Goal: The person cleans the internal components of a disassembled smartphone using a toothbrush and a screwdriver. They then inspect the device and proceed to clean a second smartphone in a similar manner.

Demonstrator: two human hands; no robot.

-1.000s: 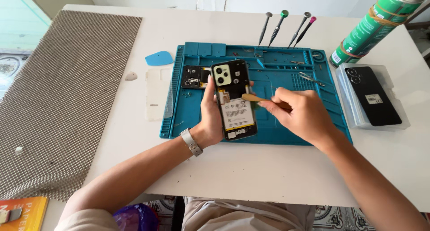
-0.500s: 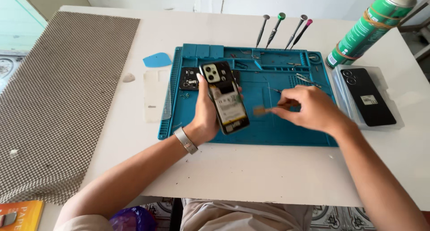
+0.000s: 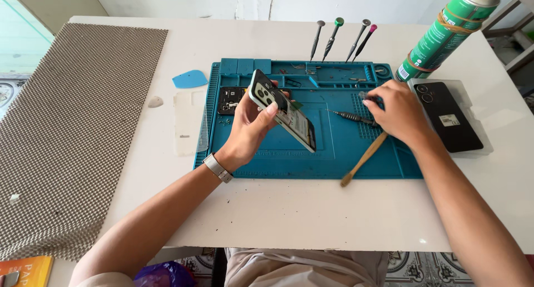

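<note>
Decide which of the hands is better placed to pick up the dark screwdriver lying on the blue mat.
Right. The right hand rests beside the dark metal screwdriver on the blue silicone mat; the left hand is holding the opened green phone.

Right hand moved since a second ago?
Yes. The right hand has left the opened phone and gone right across the blue mat, toward the black phone, brush still in its grip.

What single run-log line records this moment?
left hand: holds opened phone, tilted above blue mat | right hand: on screwdriver | wooden stick: lying on mat
</note>
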